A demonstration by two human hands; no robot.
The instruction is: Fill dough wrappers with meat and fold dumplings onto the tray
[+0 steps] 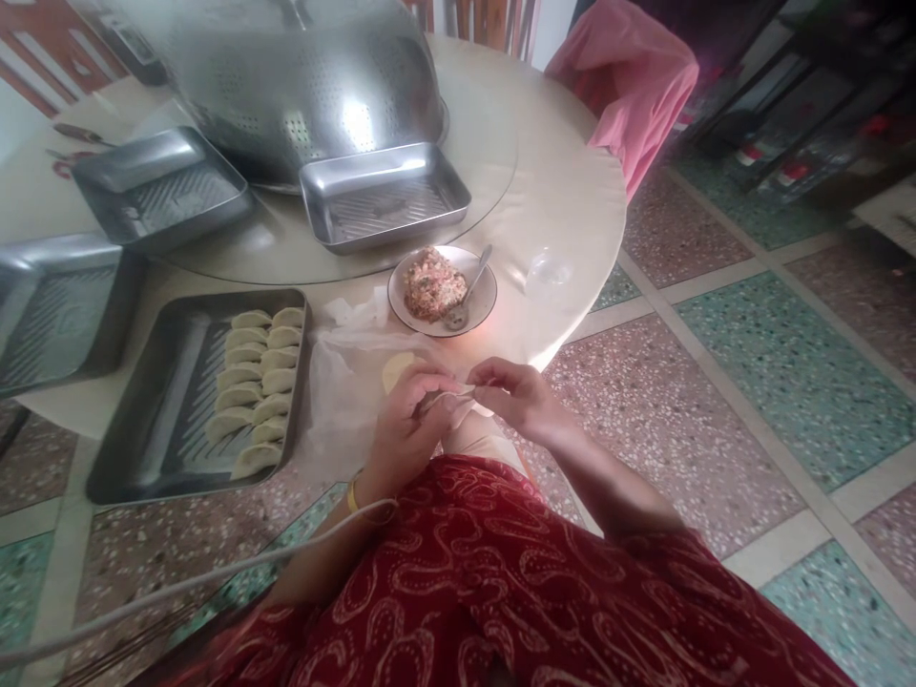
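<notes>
Between my two hands, above the table's near edge, is a dumpling (456, 393), its wrapper folded and mostly covered by my fingers. My left hand (409, 420) curls around its left side. The fingertips of my right hand (516, 396) pinch the wrapper's right end. Just behind my left hand a round yellowish wrapper (398, 370) lies on a thin plastic sheet (343, 382). Beyond my hands sits a bowl (489, 307) of minced filling (431, 284) with a spoon (468, 291) resting in it. To the left, a metal tray (161, 410) holds two rows of folded dumplings (258, 372).
Three more metal trays (386, 205), (168, 196), (61, 305) stand at the back and left. A large perforated metal dome (301, 95) sits on the glass turntable (487, 181). Pink cloth (630, 76) drapes at the table's far right. A cable (215, 577) crosses my left forearm.
</notes>
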